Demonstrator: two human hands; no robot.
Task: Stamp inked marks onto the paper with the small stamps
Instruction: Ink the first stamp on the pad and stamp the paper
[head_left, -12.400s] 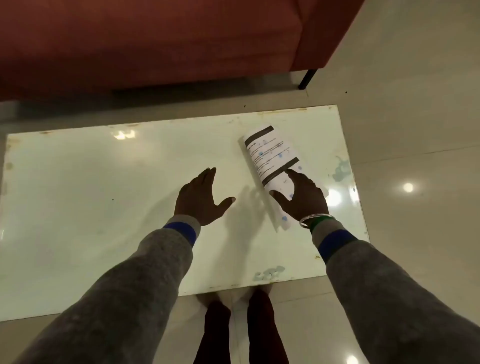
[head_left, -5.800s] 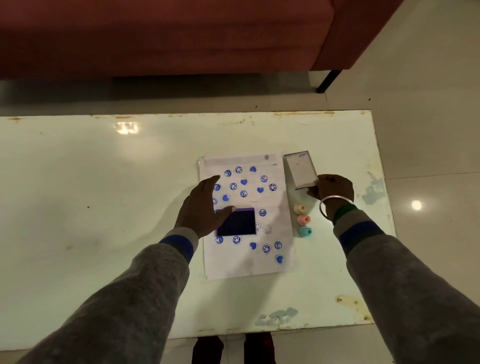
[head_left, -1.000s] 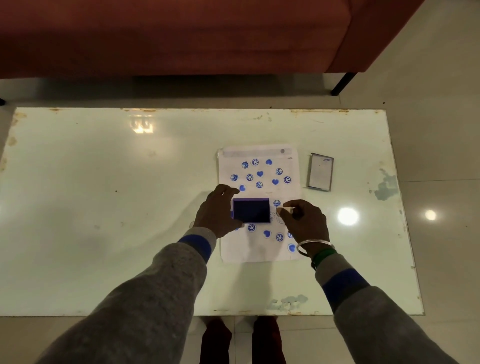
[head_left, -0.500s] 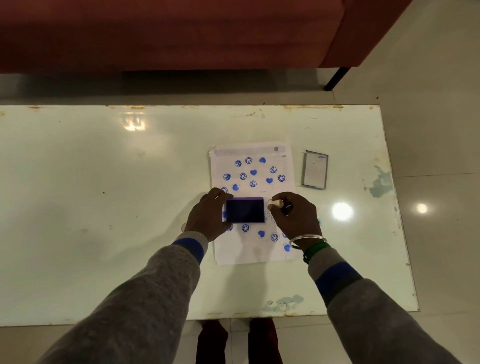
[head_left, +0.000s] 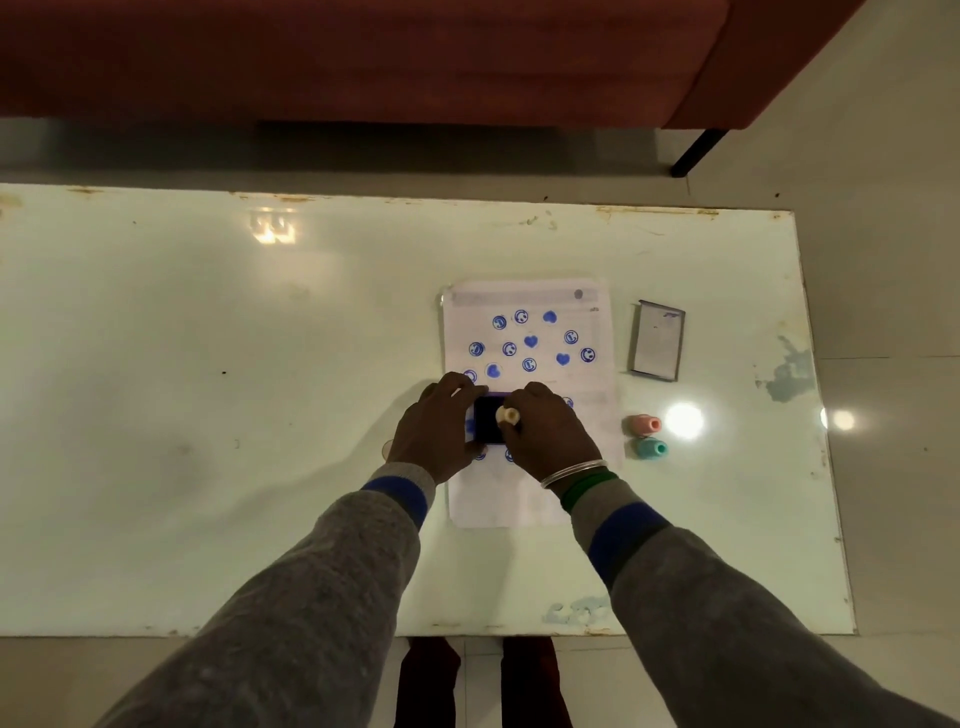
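A white paper sheet (head_left: 530, 332) with several blue stamped hearts and smiley marks lies on the pale table (head_left: 208, 415). On the sheet sits a dark blue ink pad (head_left: 488, 423). My left hand (head_left: 434, 434) grips the pad's left side. My right hand (head_left: 548, 434) pinches a small cream stamp (head_left: 507, 415) and holds it down on the pad. A pink stamp (head_left: 644, 424) and a teal stamp (head_left: 650, 448) lie on the table just right of the paper.
The ink pad's lid (head_left: 655, 347) lies open side up to the right of the paper's top. A red sofa (head_left: 363, 57) with a black leg (head_left: 696, 153) stands beyond the table's far edge. My feet show under the near edge.
My right hand has moved left with the cream stamp, from the pad's right edge onto the pad's surface. My left hand keeps its hold on the pad.
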